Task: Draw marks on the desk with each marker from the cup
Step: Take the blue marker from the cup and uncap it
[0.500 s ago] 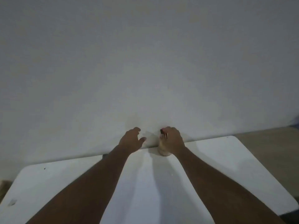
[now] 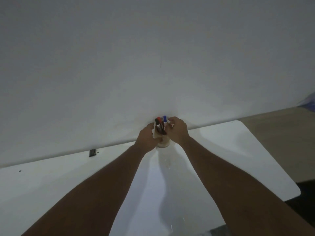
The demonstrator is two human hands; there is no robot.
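A pale cup stands at the far edge of the white desk, against the wall. Three markers stick out of it: a black-capped one, a red-capped one and a blue-capped one. My left hand wraps the cup's left side. My right hand is at the cup's right side, fingers curled near the blue marker's cap; whether it touches a marker I cannot tell.
A plain grey-white wall rises right behind the desk. A small dark clip sits at the desk's far edge on the left. Brown floor shows to the right, with something blue at the far right edge.
My left hand has moved right from open air onto the cup. My right hand has shifted off the cup's top, so the three marker caps now show.
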